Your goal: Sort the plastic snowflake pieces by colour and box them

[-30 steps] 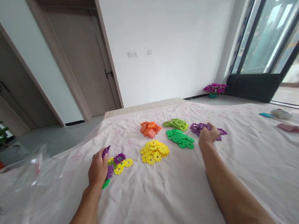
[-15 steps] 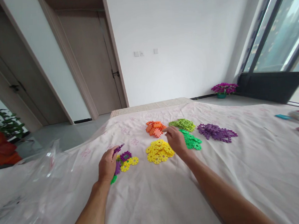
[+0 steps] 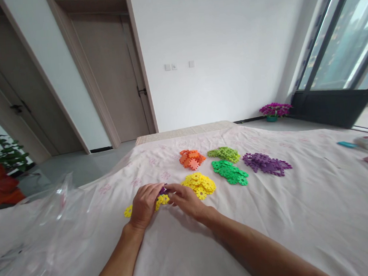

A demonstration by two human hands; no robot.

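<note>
Left hand [image 3: 144, 206] and right hand [image 3: 187, 200] come fingertip to fingertip in the head view, the left curled around a purple piece [image 3: 162, 191] that is mostly hidden between them, the right with bent fingers at its near side, though I cannot tell whether these pinch anything. Beneath and beside the left hand, loose yellow pieces [image 3: 128, 211] lie on the pale cloth [image 3: 181, 258], while a yellow pile [image 3: 201, 185] sits just behind the right hand. Beyond are an orange pile [image 3: 192, 158], a green pile [image 3: 230, 172], a lime pile [image 3: 224, 153] and, farthest right, a purple pile [image 3: 266, 164].
</note>
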